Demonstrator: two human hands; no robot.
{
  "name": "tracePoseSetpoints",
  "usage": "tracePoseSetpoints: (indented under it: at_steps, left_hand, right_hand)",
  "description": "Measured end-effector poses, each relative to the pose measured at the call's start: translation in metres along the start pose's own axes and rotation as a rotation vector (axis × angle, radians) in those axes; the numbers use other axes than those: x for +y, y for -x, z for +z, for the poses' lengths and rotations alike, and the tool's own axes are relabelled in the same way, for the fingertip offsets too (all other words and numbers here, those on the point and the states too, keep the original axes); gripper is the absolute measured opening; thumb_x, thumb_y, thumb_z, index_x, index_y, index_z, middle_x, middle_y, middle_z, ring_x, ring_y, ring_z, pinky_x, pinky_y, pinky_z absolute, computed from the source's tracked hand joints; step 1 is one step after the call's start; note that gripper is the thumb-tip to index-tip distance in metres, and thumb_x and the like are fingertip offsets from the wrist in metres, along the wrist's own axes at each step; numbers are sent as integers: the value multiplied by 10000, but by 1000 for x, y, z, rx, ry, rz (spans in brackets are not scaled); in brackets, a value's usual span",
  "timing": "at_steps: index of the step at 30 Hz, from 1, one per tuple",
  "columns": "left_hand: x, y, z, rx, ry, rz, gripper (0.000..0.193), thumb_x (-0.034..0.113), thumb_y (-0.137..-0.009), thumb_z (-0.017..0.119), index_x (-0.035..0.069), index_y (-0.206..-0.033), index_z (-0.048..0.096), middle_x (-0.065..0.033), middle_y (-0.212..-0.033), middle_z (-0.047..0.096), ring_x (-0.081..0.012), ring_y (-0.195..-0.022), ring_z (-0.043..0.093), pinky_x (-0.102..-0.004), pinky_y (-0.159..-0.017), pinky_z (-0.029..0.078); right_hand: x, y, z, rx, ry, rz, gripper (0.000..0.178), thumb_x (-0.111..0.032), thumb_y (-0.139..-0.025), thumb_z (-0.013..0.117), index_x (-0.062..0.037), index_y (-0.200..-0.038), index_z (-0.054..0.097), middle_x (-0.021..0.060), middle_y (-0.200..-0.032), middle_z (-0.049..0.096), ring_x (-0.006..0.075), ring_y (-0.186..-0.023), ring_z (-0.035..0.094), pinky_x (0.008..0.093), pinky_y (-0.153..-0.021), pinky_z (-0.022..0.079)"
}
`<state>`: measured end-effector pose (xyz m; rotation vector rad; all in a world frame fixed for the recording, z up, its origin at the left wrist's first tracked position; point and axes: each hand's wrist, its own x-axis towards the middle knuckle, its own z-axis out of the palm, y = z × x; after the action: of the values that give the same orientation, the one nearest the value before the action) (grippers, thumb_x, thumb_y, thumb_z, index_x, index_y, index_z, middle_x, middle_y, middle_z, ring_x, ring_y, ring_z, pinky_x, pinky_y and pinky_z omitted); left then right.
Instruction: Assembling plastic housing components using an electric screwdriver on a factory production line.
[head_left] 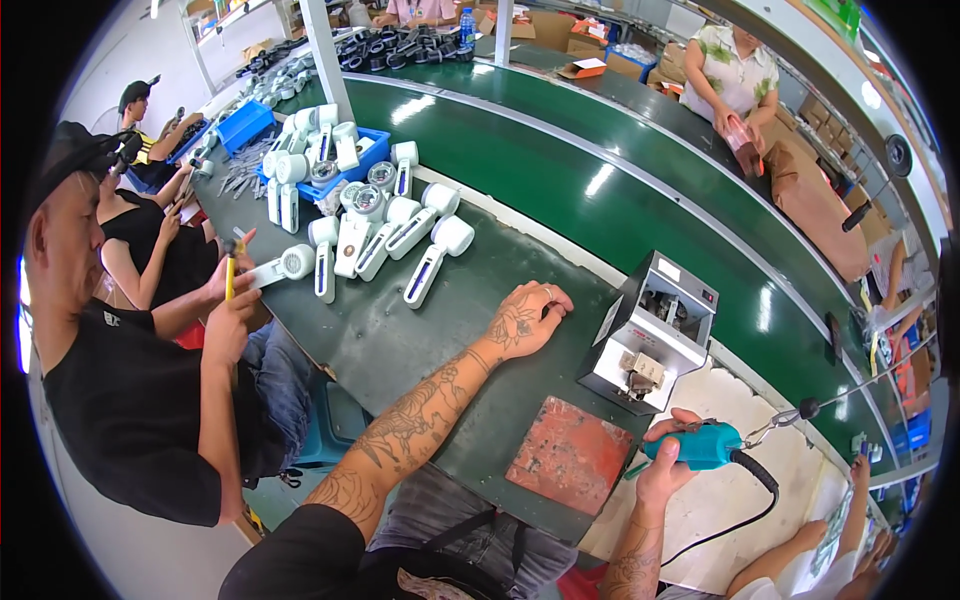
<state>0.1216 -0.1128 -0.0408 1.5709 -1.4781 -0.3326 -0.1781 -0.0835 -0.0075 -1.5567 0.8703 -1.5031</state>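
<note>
My right hand [668, 462] is wrapped around a teal electric screwdriver [708, 446], its green front end pointing left past my fingers. The screwdriver hangs from a metal hook and a thin cable, and a black cord curves down from its back. My left hand [524, 320] rests on the dark green bench [460, 390], fingers loosely bent, with a gap by the thumb and nothing visible in it. Between my hands stands a screw feeder machine [652, 330] with a black and silver housing. A worn red square plate [568, 455] lies in front of it.
Several pale green and white handheld devices [425, 275] lie beyond my left hand, some in a blue bin [372, 150]. A green conveyor belt [560, 190] runs along the far side. At left, a co-worker [130, 390] holds a yellow tool [229, 275]; others work farther off.
</note>
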Motion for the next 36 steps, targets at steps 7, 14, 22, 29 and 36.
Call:
tracePoseSetpoints:
  at_steps: [7, 14, 22, 29, 36]
  left_hand:
    - [3, 1, -1, -3, 2, -5, 133, 143, -932, 568, 94, -965, 687, -68, -934, 706, -287, -934, 623, -412, -945, 455]
    - [0, 1, 0, 5, -14, 13, 122, 133, -928, 573, 96, -959, 685, -63, -938, 705, -279, -926, 619, -406, -933, 457]
    - [2, 1, -1, 3, -15, 5, 114, 134, -927, 577, 98, -957, 682, -58, -943, 705, -279, -942, 618, -408, -927, 459]
    - [2, 0, -2, -10, -23, 18, 128, 144, -944, 573, 102, -982, 687, -50, -957, 706, -281, -983, 610, -410, -928, 475]
    - [-1, 1, -1, -7, -31, 21, 125, 136, -942, 573, 104, -978, 688, -46, -948, 707, -276, -964, 612, -406, -912, 478]
  right_hand:
    - [1, 1, 0, -10, -9, 1, 641, -548, -881, 709, -2, -1176, 550, 47, -730, 596, 129, -677, 551, 254, -625, 419]
    - [1, 1, 0, -10, -12, -8, 623, -523, -886, 714, 2, -1178, 550, 48, -732, 597, 131, -681, 552, 261, -632, 423]
    - [1, 1, 1, -9, -16, -1, 625, -516, -883, 721, 2, -1186, 546, 50, -738, 598, 130, -679, 553, 256, -627, 431]
    - [0, 1, 0, -12, -22, -4, 634, -517, -883, 723, 3, -1193, 535, 56, -748, 603, 141, -692, 565, 266, -645, 447]
    - [-6, 2, 1, -6, -18, 38, 641, -524, -889, 711, 7, -1197, 527, 91, -815, 652, 190, -775, 637, 305, -719, 495]
